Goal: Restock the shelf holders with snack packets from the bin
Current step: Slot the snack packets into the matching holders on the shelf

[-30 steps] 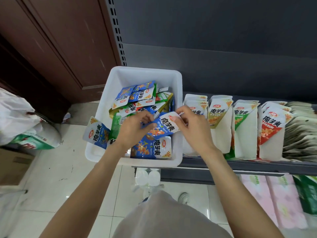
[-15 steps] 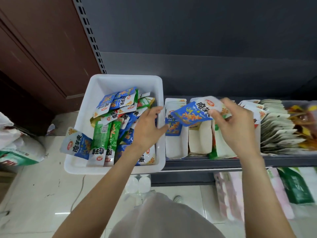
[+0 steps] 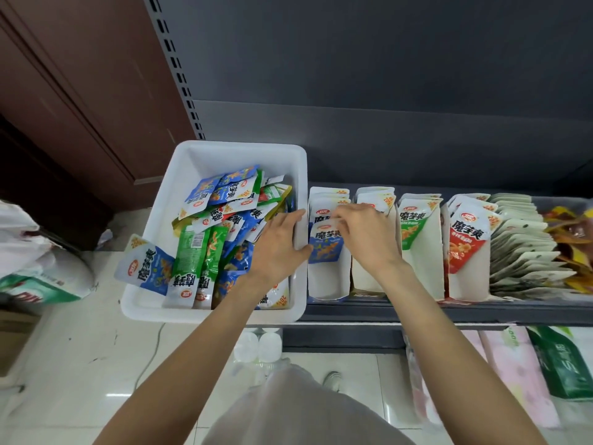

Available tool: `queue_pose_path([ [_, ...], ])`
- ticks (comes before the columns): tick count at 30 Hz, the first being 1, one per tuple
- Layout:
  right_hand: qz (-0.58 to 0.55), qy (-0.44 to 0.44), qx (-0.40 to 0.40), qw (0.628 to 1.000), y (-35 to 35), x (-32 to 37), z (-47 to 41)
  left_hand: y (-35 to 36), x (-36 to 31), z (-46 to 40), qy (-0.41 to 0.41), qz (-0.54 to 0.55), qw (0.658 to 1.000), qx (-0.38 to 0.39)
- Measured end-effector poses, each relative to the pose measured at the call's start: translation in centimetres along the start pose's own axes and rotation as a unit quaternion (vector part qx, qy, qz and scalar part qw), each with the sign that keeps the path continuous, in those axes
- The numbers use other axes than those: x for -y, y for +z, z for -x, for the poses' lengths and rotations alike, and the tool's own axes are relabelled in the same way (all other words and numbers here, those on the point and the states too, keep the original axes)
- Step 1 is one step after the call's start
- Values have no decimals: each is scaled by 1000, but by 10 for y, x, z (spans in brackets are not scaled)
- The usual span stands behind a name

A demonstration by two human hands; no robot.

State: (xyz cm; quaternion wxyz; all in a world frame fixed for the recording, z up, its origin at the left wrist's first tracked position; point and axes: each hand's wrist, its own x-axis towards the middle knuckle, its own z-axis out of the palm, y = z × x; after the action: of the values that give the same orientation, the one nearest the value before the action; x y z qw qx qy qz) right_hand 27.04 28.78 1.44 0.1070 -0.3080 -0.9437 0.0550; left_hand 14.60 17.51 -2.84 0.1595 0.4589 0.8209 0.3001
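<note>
A white bin [image 3: 167,226] full of blue and green snack packets sits at the left end of the shelf. Beside it stand white cardboard holders; the leftmost holder [image 3: 324,281] has blue packets in it. My right hand [image 3: 365,236] pinches the top of a blue packet [image 3: 325,247] that stands at the front of this leftmost holder. My left hand [image 3: 279,245] lies with straight fingers over the bin's right rim, its thumb touching the holder's left side. A green packet [image 3: 194,255] lies in the bin.
Further right stand a holder [image 3: 423,268] with green packets and a holder [image 3: 467,274] with red ones, then rows of pale packets [image 3: 519,248]. One blue packet [image 3: 142,264] hangs over the bin's left rim. White sacks [image 3: 41,274] lie on the floor at left.
My right hand carried the blue packet from above the holders down and left into the leftmost holder. My left hand moved from the bin's packets to its right rim.
</note>
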Motion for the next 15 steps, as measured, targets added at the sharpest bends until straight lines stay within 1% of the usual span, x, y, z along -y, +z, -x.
queue_pose_path([
  [3,-14,-1,-126,992,1,-3,2,0,-1,0,-5,5,1000,1],
  [5,-49,13,-159,986,-3,-1,8,-1,-2,1,-10,12,1000,1],
  [7,-90,18,-173,981,-7,6,17,-5,-3,5,-3,35,999,-25],
  [8,-111,10,-172,979,-9,12,22,-9,-3,9,8,55,997,-54],
  [10,-153,-26,-149,976,-10,27,29,-20,1,21,49,95,985,-134],
  [12,-182,-78,-102,975,-5,44,33,-34,13,36,101,83,969,-208],
  [13,-181,-107,-75,975,-1,53,34,-40,23,44,116,61,966,-224],
  [15,-139,-167,-23,976,9,70,34,-51,47,56,116,16,971,-211],
])
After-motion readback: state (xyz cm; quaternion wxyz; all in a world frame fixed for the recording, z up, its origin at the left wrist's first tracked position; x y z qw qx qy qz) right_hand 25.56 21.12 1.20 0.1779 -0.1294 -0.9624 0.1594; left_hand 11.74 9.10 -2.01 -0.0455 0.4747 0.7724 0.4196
